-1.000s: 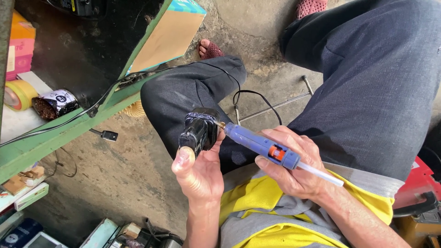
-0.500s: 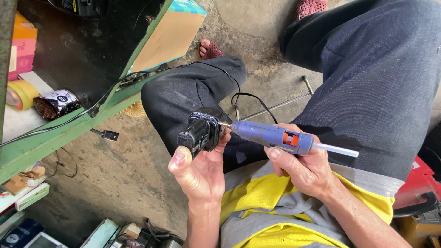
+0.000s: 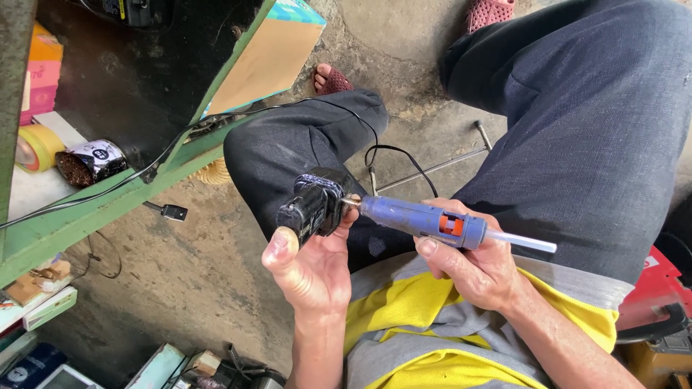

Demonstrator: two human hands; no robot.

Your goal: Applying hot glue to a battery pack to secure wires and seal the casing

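We see the left hand [image 3: 310, 270] cupped around a small black adapter block [image 3: 315, 207], thumb up along its side, held above the lap. The right hand [image 3: 479, 270] is wrapped around a blue glue gun [image 3: 422, 220], its nozzle touching the block, clear glue stick [image 3: 522, 241] poking out the back. Beyond lie dark trousers [image 3: 591, 130], a black cord [image 3: 393, 155], the concrete floor [image 3: 180, 281], a green shelf edge [image 3: 94, 209], and a tape roll [image 3: 36, 148].

Blue glue gun [image 3: 422, 220] (orange trigger), black adapter [image 3: 313, 205], prob. yellow-grey shirt [image 3: 404, 324].
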